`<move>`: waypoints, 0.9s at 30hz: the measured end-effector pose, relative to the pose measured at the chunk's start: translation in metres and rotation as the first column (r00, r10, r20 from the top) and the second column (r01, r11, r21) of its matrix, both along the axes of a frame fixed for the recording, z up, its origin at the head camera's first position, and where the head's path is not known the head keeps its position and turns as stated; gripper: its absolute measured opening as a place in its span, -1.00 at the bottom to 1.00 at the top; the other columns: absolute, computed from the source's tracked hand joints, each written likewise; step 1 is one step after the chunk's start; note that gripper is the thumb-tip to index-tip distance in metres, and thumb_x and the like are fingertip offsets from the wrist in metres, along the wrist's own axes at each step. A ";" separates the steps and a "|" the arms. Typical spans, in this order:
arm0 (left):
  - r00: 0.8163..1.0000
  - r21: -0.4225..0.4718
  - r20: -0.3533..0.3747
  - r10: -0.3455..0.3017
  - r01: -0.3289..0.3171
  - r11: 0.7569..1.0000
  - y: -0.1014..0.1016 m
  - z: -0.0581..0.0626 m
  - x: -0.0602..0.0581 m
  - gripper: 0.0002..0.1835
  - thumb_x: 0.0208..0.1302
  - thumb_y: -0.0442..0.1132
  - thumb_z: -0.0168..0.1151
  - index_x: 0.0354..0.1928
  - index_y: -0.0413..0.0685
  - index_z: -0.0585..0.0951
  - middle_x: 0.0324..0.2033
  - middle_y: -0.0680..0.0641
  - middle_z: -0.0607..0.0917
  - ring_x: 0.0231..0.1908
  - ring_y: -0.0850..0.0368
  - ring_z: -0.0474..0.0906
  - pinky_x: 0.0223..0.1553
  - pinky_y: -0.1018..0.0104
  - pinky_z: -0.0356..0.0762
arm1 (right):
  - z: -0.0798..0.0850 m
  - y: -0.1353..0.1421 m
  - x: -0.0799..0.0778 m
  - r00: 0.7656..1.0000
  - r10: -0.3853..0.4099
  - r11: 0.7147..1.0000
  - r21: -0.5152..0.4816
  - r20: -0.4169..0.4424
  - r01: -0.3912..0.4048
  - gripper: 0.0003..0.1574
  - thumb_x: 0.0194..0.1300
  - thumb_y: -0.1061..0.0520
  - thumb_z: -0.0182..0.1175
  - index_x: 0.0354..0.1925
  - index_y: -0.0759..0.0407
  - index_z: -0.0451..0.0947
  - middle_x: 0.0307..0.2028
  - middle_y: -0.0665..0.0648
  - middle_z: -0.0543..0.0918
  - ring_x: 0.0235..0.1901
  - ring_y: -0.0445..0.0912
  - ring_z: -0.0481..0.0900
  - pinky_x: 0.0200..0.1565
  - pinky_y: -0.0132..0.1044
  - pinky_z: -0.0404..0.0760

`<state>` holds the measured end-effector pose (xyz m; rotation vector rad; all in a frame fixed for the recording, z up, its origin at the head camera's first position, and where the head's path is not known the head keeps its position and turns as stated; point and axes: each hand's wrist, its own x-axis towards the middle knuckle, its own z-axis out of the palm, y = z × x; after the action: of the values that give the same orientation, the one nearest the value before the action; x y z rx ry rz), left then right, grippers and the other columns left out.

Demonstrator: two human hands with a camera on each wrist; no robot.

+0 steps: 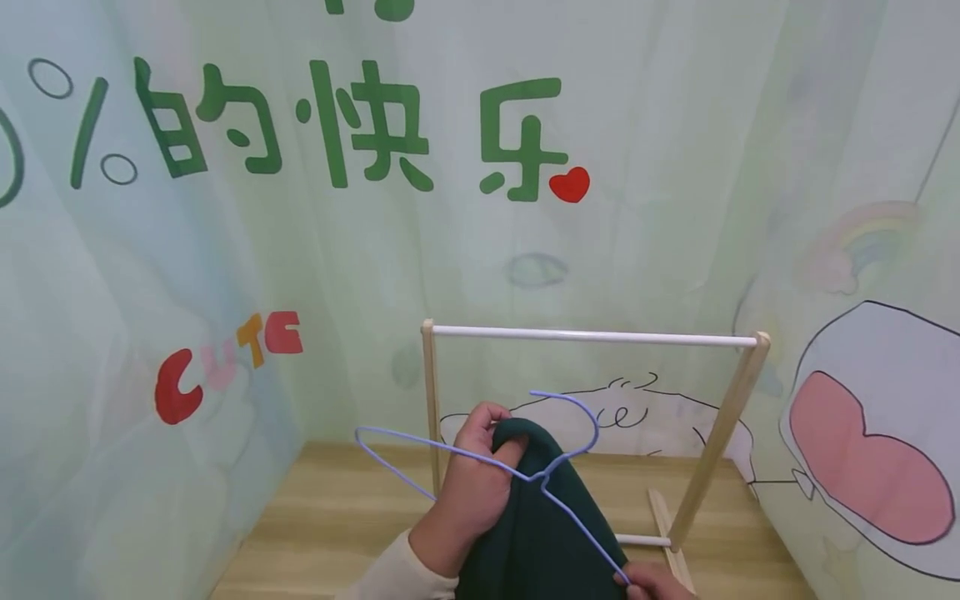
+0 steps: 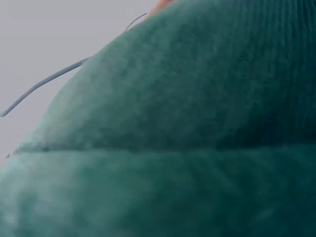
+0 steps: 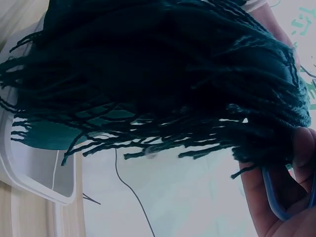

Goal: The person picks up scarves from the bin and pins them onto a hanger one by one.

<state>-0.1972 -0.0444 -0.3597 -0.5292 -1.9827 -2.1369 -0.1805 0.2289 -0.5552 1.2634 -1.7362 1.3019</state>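
Note:
A dark green scarf (image 1: 555,533) with a fringed end, clear in the right wrist view (image 3: 148,59), hangs from my left hand (image 1: 476,483). The left fingers and thumb pinch its folded top. A blue wire hanger (image 1: 588,529) crosses in front of the scarf and the left hand, its hook curving up over the fold. My right hand (image 1: 656,581) grips the hanger's lower right corner; in the right wrist view the blue loop lies inside the fingers, beside the fringe. Green cloth fills most of the left wrist view. Whether the scarf passes through the hanger, I cannot tell.
Behind the hands stands a wooden rack with a white top bar (image 1: 592,335) on a wood-grain table (image 1: 315,508). A white bin (image 3: 39,190) with green cloth over it shows in the right wrist view. A printed curtain (image 1: 660,167) surrounds the table.

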 end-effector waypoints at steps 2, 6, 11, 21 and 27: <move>1.000 -0.007 -0.009 0.017 -0.017 1.000 0.001 0.002 -0.003 -0.86 0.49 -0.46 0.16 -0.05 -0.30 0.41 -0.24 -0.31 0.73 -0.31 0.13 0.65 -0.15 0.37 0.61 | 0.022 -0.015 0.020 0.996 -0.081 0.993 -0.082 0.037 0.084 -0.37 0.22 0.68 0.14 0.06 0.12 0.62 -0.18 -0.02 0.71 -0.19 -0.34 0.60 -0.24 -0.56 0.48; 0.995 -0.003 -0.023 0.099 -0.099 0.995 0.005 0.006 -0.010 -0.86 0.45 -0.46 0.19 -0.06 -0.30 0.44 -0.26 -0.29 0.75 -0.32 0.14 0.65 -0.13 0.37 0.61 | 0.057 -0.034 0.050 0.970 -0.187 0.974 -0.096 0.157 0.204 -0.26 -0.02 0.81 0.14 -0.04 0.18 0.62 -0.21 -0.04 0.70 -0.22 -0.36 0.60 -0.33 -0.51 0.50; 0.975 -0.003 -0.029 0.219 -0.219 0.976 0.009 0.010 -0.023 -0.85 0.42 -0.43 0.22 -0.06 -0.29 0.48 -0.29 -0.23 0.74 -0.32 0.12 0.61 -0.15 0.30 0.57 | 0.071 -0.037 0.062 0.945 -0.248 0.968 0.011 0.216 0.251 -0.37 0.02 0.76 0.19 -0.11 0.18 0.60 -0.39 0.01 0.62 -0.38 -0.36 0.56 -0.44 -0.47 0.44; 0.934 -0.237 -0.001 0.358 -0.348 0.907 -0.002 0.000 -0.040 -0.90 0.43 -0.37 0.24 -0.09 -0.19 0.54 -0.30 -0.18 0.71 -0.27 -0.04 0.61 -0.09 0.08 0.56 | 0.087 -0.040 0.081 0.869 -0.274 0.960 0.055 0.413 0.276 -0.54 0.33 0.64 0.07 -0.17 0.11 0.55 -0.54 -0.02 0.56 -0.57 -0.28 0.53 -0.56 -0.44 0.50; 0.951 -0.477 0.008 0.308 -0.267 0.837 -0.011 -0.001 -0.038 -0.78 0.46 -0.30 0.25 0.07 -0.09 0.52 0.01 -0.23 0.73 -0.02 -0.18 0.63 0.17 -0.16 0.57 | 0.098 -0.049 0.089 0.750 -0.464 0.870 0.084 0.471 0.485 -0.64 0.38 0.53 0.15 -0.29 0.09 0.55 -0.53 -0.13 0.55 -0.56 -0.28 0.53 -0.51 -0.39 0.51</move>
<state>-0.2354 -0.0550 -0.3610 -0.1796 -2.4607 -1.5184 -0.0913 0.1802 -0.4577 0.4125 -2.1668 1.3907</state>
